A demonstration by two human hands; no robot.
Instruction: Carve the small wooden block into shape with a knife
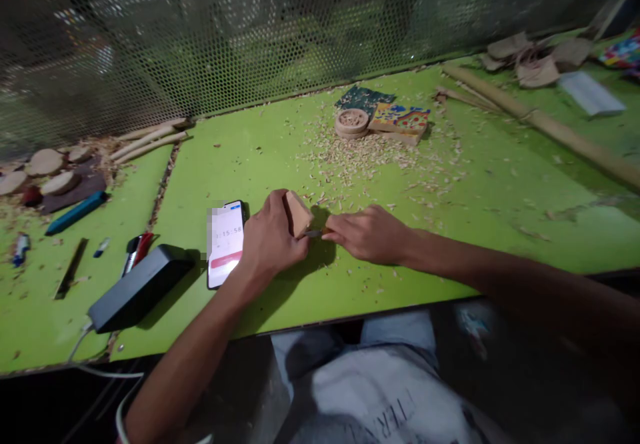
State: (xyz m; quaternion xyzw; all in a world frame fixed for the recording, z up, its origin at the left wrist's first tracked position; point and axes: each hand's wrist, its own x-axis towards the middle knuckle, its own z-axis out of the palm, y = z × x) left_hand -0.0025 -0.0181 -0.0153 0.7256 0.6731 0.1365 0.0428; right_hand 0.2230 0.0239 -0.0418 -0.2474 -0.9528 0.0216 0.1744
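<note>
Your left hand [273, 239] clamps the light, stiff wood block [299, 212] beside the phone [226, 243]. Your right hand [367, 234] is closed on a small knife [314, 233]. Grip the block's flat sides.

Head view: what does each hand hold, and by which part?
The left hand grips a wooden block by its left side; the right hand holds a small tool by its handle, mostly hidden.

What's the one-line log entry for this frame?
left hand: grips wooden block | right hand: holds small tool, tip at block | phone: beside left hand, lit | wood shavings: on green table
</note>
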